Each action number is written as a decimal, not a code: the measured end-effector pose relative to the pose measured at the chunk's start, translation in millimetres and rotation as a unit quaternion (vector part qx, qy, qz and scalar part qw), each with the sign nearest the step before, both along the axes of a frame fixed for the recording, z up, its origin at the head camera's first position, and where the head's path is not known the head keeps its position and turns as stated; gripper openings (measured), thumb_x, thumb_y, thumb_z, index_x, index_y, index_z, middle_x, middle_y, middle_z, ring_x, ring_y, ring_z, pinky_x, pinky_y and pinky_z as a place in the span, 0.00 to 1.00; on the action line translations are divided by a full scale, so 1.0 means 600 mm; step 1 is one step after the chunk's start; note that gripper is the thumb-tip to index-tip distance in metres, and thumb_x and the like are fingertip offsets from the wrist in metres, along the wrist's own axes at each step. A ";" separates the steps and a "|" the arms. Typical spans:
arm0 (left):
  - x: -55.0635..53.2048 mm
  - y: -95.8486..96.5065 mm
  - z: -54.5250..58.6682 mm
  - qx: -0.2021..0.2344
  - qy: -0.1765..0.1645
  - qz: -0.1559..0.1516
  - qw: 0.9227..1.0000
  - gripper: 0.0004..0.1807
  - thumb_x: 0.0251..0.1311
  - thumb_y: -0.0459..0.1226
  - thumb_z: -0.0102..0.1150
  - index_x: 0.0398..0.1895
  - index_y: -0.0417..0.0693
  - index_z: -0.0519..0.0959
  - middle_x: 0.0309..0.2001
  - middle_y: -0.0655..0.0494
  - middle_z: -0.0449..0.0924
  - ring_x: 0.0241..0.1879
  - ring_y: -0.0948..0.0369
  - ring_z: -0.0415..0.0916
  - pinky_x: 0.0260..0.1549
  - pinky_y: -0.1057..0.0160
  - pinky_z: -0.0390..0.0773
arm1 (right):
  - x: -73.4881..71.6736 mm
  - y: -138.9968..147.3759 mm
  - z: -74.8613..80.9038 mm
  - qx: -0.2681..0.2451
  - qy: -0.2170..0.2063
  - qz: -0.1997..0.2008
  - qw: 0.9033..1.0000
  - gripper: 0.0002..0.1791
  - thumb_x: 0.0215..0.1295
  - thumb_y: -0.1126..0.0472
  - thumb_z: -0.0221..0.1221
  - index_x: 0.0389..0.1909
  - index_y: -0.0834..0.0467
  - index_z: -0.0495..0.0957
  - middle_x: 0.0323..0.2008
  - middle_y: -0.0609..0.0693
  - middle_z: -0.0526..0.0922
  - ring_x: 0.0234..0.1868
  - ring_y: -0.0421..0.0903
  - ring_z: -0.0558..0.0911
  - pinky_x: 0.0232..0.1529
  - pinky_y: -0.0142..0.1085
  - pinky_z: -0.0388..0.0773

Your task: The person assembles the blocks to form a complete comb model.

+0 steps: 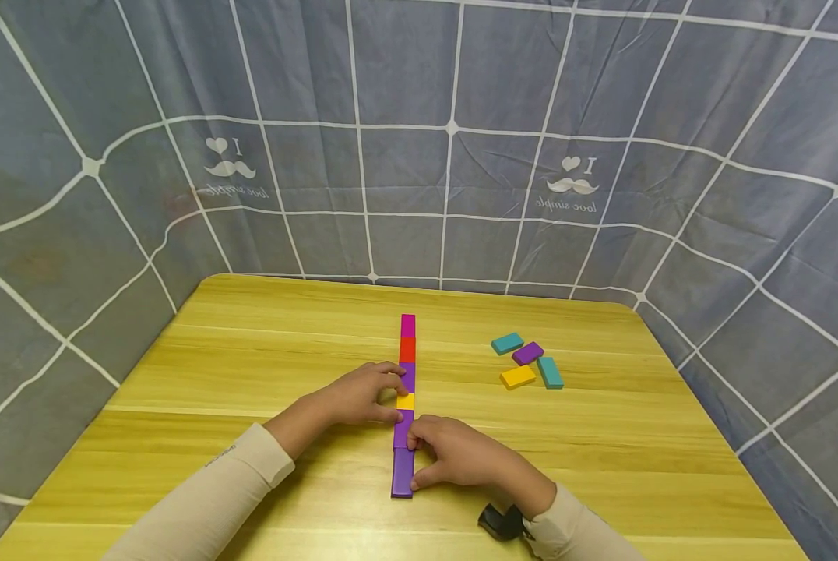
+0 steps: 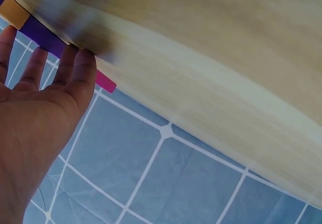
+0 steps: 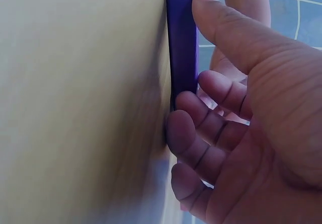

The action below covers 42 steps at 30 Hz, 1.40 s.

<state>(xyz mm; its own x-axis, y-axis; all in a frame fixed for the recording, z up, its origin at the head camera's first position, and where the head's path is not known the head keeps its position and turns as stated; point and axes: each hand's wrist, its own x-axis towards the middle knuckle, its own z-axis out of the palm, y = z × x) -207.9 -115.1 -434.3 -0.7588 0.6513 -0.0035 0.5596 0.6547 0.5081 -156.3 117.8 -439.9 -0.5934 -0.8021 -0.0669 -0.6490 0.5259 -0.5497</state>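
A straight row of flat, domino-like blocks runs away from me along the table. It has a magenta block (image 1: pixel 408 325) at the far end, then a red block (image 1: pixel 408 349), a purple block (image 1: pixel 408 379), a yellow block (image 1: pixel 406 402) and two more purple blocks. My left hand (image 1: pixel 358 396) has its fingertips along the row's left side, around the yellow block, fingers spread. My right hand (image 1: pixel 463 453) touches the right side of the near end; its thumb is on the nearest purple block (image 1: pixel 402 472) and its bent fingers lie farther up, as the right wrist view shows.
Right of the row lie loose blocks: two teal blocks (image 1: pixel 507 343), a purple block (image 1: pixel 528 354) and a yellow block (image 1: pixel 517 378). A black object (image 1: pixel 501 522) is at my right wrist. A grey curtain (image 1: pixel 412 171) with white lines surrounds the wooden table (image 1: pixel 265 327).
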 end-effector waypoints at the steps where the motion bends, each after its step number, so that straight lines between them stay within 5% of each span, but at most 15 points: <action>1: -0.001 0.001 0.000 0.000 0.000 0.001 1.000 0.19 0.58 0.47 0.70 0.49 0.49 0.83 0.67 0.47 0.69 0.67 0.44 0.65 0.65 0.45 0.65 | -0.002 0.001 -0.001 0.000 0.001 0.001 1.000 0.19 0.57 0.46 0.71 0.39 0.49 0.72 0.30 0.41 0.70 0.30 0.34 0.68 0.31 0.27 0.66; 15: -0.021 0.009 0.000 -0.003 0.014 -0.015 1.000 0.19 0.57 0.45 0.70 0.50 0.48 0.82 0.63 0.48 0.73 0.62 0.48 0.71 0.63 0.49 0.68 | -0.036 0.028 0.006 -0.023 -0.033 -0.018 0.999 0.18 0.57 0.49 0.72 0.39 0.51 0.75 0.29 0.43 0.73 0.29 0.35 0.69 0.31 0.29 0.68; 24: -0.048 0.015 0.005 -0.008 0.024 0.010 1.000 0.21 0.58 0.47 0.70 0.53 0.51 0.81 0.54 0.60 0.75 0.54 0.58 0.75 0.57 0.56 0.74 | -0.108 0.094 0.028 -0.041 -0.011 -0.091 0.995 0.20 0.60 0.49 0.69 0.45 0.57 0.77 0.37 0.49 0.79 0.37 0.44 0.75 0.40 0.38 0.75; 33: -0.092 0.015 0.008 -0.033 0.036 0.031 0.998 0.31 0.58 0.53 0.68 0.61 0.49 0.77 0.64 0.50 0.68 0.63 0.51 0.67 0.64 0.53 0.67 | -0.185 0.172 0.037 -0.081 0.006 -0.178 0.981 0.20 0.67 0.56 0.64 0.53 0.64 0.75 0.53 0.59 0.77 0.51 0.57 0.77 0.49 0.49 0.77; 42: -0.133 0.021 0.000 -0.033 0.024 0.022 0.999 0.36 0.60 0.52 0.66 0.67 0.43 0.72 0.69 0.47 0.64 0.68 0.50 0.63 0.68 0.53 0.62 | -0.258 0.221 0.028 -0.047 0.030 -0.217 0.975 0.18 0.67 0.62 0.63 0.54 0.65 0.75 0.56 0.62 0.73 0.47 0.58 0.78 0.51 0.53 0.75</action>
